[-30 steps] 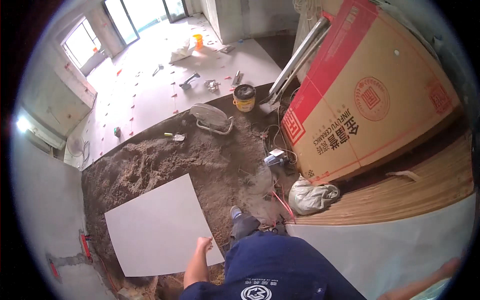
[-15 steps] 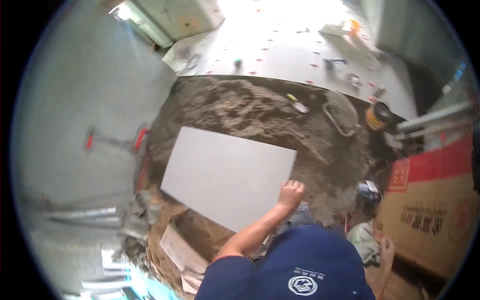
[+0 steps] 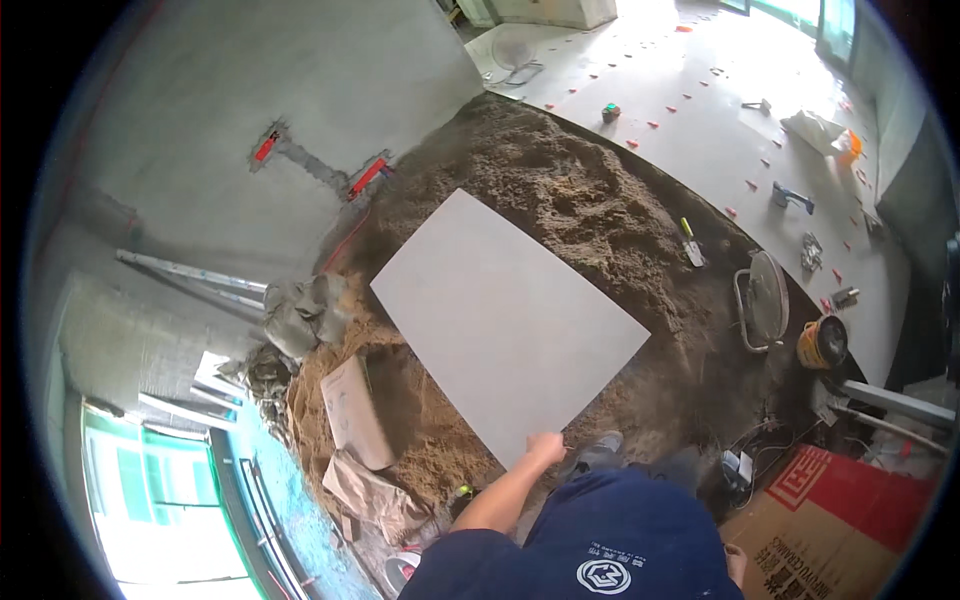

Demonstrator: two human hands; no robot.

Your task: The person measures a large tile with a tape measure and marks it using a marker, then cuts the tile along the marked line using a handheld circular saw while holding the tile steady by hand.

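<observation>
My dark blue cotton shirt (image 3: 610, 530) with its round white emblem fills the space closest to me, and a sliver of my right hand (image 3: 736, 563) shows at its right side; too little of it is visible for me to tell how its fingers stand or whether they hold anything. My left hand (image 3: 545, 448) reaches forward with the fingers curled in, right at the near edge of a large, pale grey rectangular tile (image 3: 505, 320); I cannot tell whether I am pinching that edge or the hand only hangs in front of it. A grey shoe (image 3: 603, 446) shows just right of that hand. The tile lies ahead of me and a little left, over lumpy brown sand (image 3: 590, 200), one long side facing the grey plastered wall (image 3: 300, 90). Off to my right is a red and tan cardboard box (image 3: 830, 525); to my left, a crumpled light brown paper bag (image 3: 375, 495). Past the tile, a small metal trowel with a yellow-green handle (image 3: 691, 243) lies on the sand, and farther right stand a round-caged floor fan (image 3: 766, 298) and a black and yellow bucket (image 3: 822, 343). Beyond them stretches a pale tiled floor (image 3: 690, 130) dotted with red wedges, where a blue-grey power tool (image 3: 792, 198) lies.
</observation>
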